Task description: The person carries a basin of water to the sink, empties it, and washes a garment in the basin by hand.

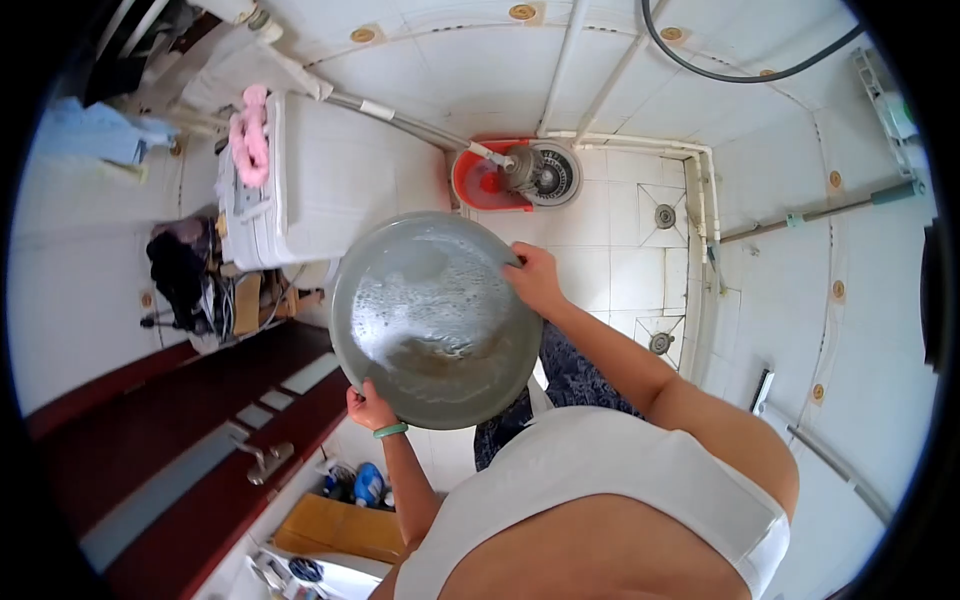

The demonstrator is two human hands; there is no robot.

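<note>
A large round grey-green basin (366, 300) is held up in front of my body, its wet inside facing me. Some shiny water or suds and a brownish patch show on its bottom. My left hand (371, 406) grips the lower left rim, thumb over the edge, with a green bangle on the wrist. On the upper right rim, my right hand (533, 279) is closed, its other fingers partly hidden behind the basin.
A white washing machine (345, 180) with a pink fluffy item (250, 140) stands left. Behind the basin is a red-and-grey mop bucket (490, 205) with a mop. Floor drains (664, 216) lie right; a dark red door (190, 470) is at lower left.
</note>
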